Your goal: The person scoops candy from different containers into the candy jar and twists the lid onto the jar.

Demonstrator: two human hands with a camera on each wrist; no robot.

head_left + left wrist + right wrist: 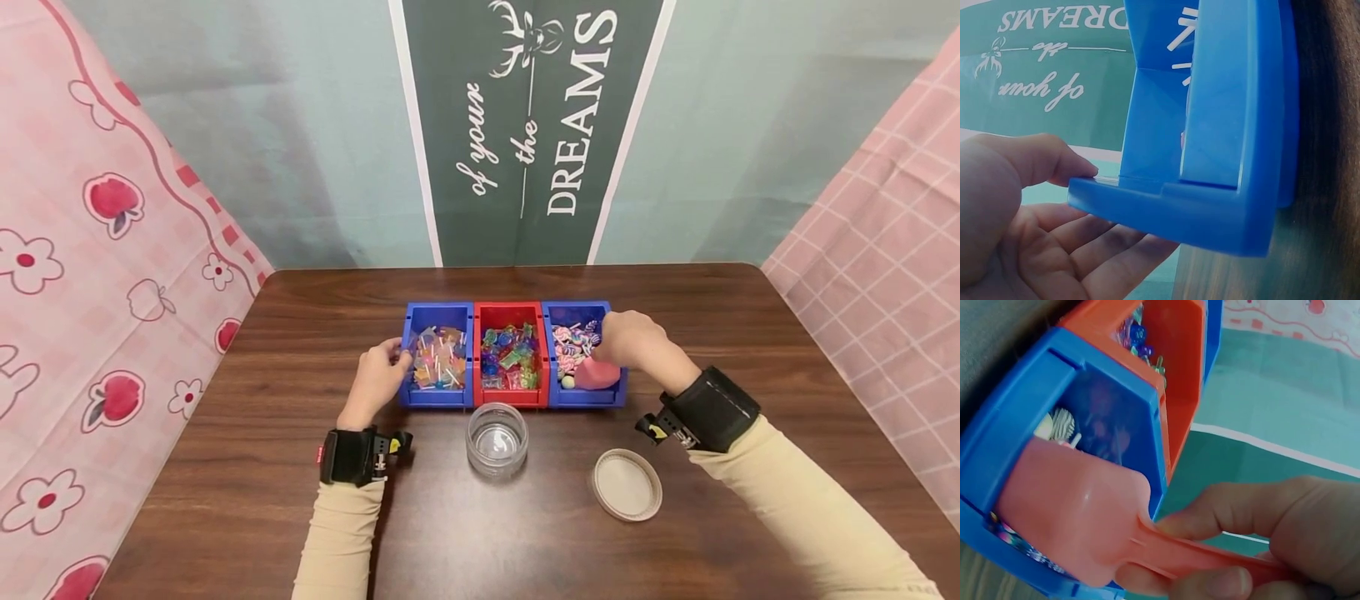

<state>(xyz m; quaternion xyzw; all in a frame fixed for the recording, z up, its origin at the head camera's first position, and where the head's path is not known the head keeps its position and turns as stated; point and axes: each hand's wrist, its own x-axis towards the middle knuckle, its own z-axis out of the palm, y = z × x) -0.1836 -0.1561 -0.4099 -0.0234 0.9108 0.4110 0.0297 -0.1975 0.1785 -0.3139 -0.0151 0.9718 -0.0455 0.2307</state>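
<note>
My right hand [633,340] grips the handle of a pink scoop [1079,509], whose head dips into the right blue bin [587,399] among small striped lollipop-like candies [568,346]. In the right wrist view the scoop's back covers much of that bin's contents. At the other end of the row, my left hand [375,379] pinches the side wall of the left blue bin [1222,219], thumb on the inner side and fingers beneath the outside. Pale pieces with white sticks [440,358] fill that bin. A red bin [511,397] with shiny colored pieces sits between them.
An uncovered clear jar [497,442] stands on the brown table [465,542] in front of the bins. Right of it lies a round whitish lid [627,485]. Behind the table hangs a green and grey cloth [517,242], with pink patterned cloths at both sides.
</note>
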